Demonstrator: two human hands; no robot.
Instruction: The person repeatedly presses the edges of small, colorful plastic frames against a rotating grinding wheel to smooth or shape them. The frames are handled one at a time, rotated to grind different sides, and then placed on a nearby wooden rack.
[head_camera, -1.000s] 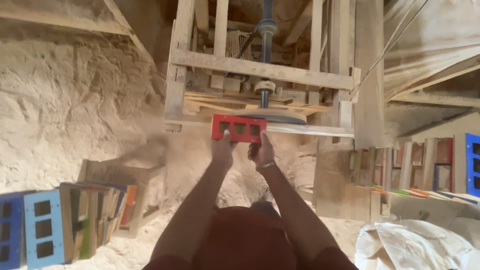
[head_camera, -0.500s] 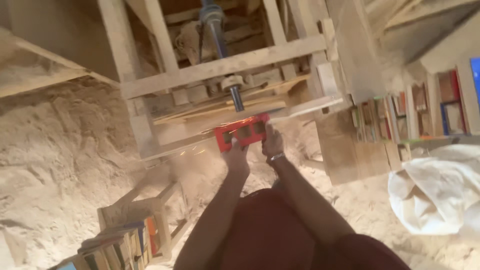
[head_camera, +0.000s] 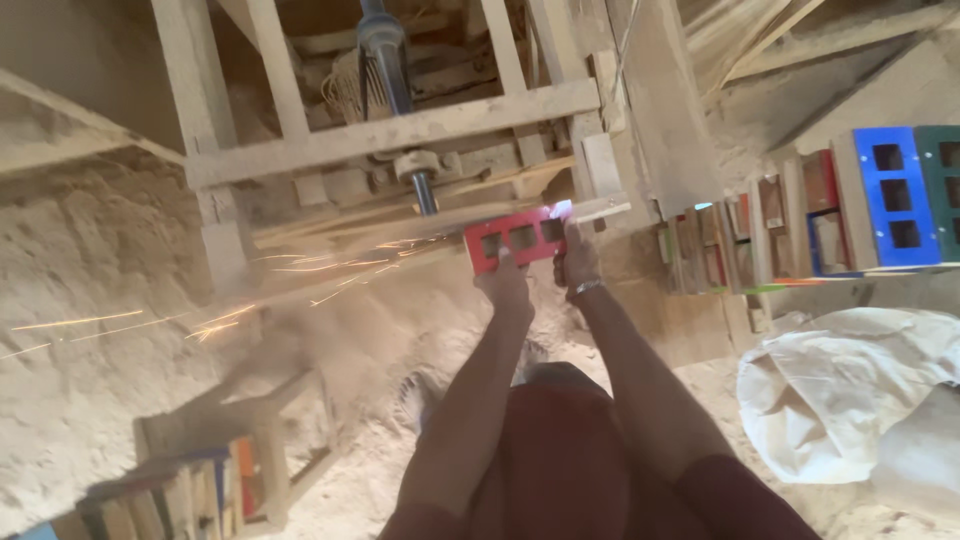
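Pressing a red rectangular frame (head_camera: 518, 238) with three square cut-outs against the spinning disc of a wooden-framed grinding machine (head_camera: 400, 130), the person holds it at the front right corner of the machine's worktop (head_camera: 600, 208), with sparks (head_camera: 300, 270) flying off to the left. The left hand (head_camera: 505, 283) is closed around the frame's lower edge near its middle; the right hand (head_camera: 577, 268) is closed on its right end, a bangle on that wrist.

Judging by its look, the frame is rigid and fairly light, painted, and probably metal given the sparks, so its edges may be hot or sharp near the disc. The lower edge and the far end, away from the contact point, seem the safest places to hold; the cut-outs offer finger purchase too.

At the right, more such frames, blue (head_camera: 895, 195), green and others, stand upright in a row. A white sack (head_camera: 840, 390) lies on the sandy floor (head_camera: 90, 300); its contents are hidden. A low wooden rack (head_camera: 200, 480) at the lower left holds further coloured frames.
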